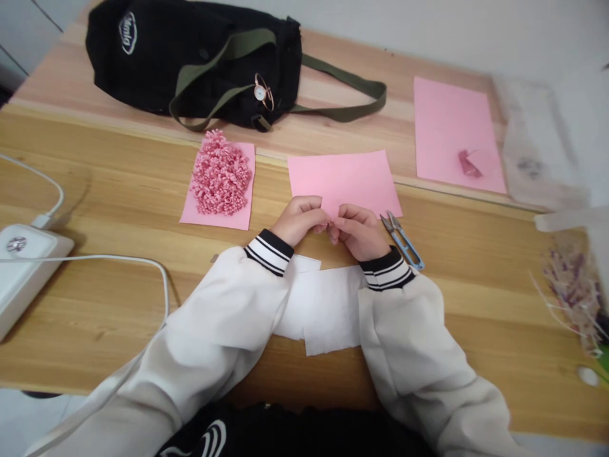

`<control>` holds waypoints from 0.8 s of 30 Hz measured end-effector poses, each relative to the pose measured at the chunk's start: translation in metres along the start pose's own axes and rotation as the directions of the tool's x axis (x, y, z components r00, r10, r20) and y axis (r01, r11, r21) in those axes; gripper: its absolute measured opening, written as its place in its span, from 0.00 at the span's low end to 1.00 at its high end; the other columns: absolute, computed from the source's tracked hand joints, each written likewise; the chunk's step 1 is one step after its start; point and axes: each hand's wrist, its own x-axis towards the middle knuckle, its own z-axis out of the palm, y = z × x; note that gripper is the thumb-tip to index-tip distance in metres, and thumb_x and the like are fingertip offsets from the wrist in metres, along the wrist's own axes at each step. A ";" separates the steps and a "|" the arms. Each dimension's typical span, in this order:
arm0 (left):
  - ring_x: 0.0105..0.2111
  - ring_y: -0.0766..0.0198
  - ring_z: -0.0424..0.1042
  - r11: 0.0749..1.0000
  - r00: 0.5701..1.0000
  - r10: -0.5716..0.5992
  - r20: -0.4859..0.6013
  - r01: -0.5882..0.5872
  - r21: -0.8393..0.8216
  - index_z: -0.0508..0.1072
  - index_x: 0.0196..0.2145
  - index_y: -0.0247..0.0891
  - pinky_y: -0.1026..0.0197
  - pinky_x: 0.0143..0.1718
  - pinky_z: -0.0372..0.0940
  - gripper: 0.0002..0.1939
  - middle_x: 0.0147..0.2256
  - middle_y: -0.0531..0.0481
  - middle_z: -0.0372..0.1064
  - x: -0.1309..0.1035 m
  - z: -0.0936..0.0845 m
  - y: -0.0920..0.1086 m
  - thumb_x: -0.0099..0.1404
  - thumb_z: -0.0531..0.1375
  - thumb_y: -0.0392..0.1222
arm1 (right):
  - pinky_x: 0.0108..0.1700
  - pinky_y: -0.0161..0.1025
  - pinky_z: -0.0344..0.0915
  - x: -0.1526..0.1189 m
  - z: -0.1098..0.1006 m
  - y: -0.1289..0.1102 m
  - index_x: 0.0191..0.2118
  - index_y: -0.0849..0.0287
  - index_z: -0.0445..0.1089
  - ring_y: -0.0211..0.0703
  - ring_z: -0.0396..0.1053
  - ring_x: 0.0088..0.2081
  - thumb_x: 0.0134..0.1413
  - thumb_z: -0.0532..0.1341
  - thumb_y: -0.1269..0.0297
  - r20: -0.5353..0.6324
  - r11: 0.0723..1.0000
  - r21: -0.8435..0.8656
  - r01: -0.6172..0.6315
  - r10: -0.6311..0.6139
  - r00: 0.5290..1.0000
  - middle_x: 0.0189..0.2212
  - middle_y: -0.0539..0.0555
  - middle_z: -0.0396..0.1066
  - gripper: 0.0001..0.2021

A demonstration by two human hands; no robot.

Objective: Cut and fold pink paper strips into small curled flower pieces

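My left hand (302, 219) and my right hand (358, 230) meet fingertip to fingertip over the near edge of a pink sheet (342, 178). Both are pinched closed around something too small and hidden to name. Just right of my right hand lie blue thread snips (402, 241), their tips touching the sheet's corner. White papers (328, 304) rest on the table between my forearms. To the left, a heap of pink stamens (221, 174) sits on a smaller pink card (189, 212).
A black bag (143, 63) with green straps and a watch (260, 92) lies at the back. Another pink sheet (451, 127) is at back right. A white power box (28, 266) with cables stands left. Dried stems (573, 279) lie at the right edge.
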 end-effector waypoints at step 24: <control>0.16 0.73 0.58 0.999 0.999 -0.037 -0.036 0.036 -0.031 0.66 0.15 0.33 0.67 0.19 0.49 0.05 0.14 0.54 0.61 -0.001 -0.001 0.000 0.45 0.59 0.34 | 0.21 0.32 0.57 0.000 -0.001 -0.001 0.23 0.61 0.66 0.33 0.61 0.18 0.40 0.69 0.56 0.013 1.000 -0.014 -0.004 0.004 1.000 0.16 0.47 0.65 0.14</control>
